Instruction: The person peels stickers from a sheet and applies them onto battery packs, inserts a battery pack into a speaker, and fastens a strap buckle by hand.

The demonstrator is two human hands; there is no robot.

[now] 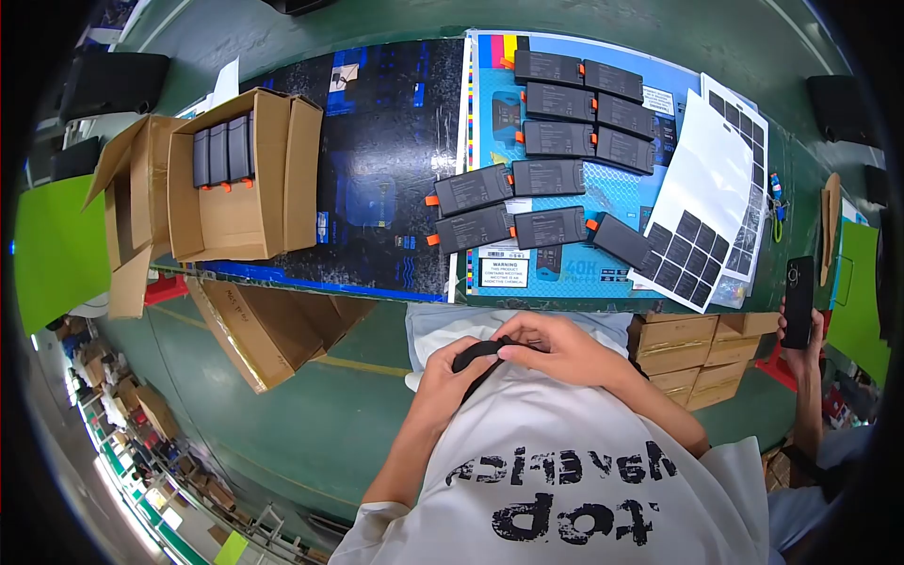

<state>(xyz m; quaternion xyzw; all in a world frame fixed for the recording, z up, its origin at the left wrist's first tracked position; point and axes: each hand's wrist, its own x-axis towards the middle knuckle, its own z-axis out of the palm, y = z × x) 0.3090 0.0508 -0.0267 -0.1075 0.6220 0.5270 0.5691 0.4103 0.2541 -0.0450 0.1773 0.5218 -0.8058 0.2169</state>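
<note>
Close to my waist, my left hand [441,370] and my right hand [563,347] are both closed on a black strap-like band [478,352]. Its exact kind is hard to make out, and fingers cover part of it. Beyond my hands, on the table, lie several flat black battery-like packs [551,227] with orange tabs, arranged in rows. One pack [621,241] lies askew, nearest the label sheets. Neither hand touches the packs.
An open cardboard box [215,243] at the left holds several upright black packs [224,151]. White sheets with black labels [702,188] lie at the right. Cartons [676,341] are stacked below the table. Another person's hand [800,353] holds a phone [799,301] at the right.
</note>
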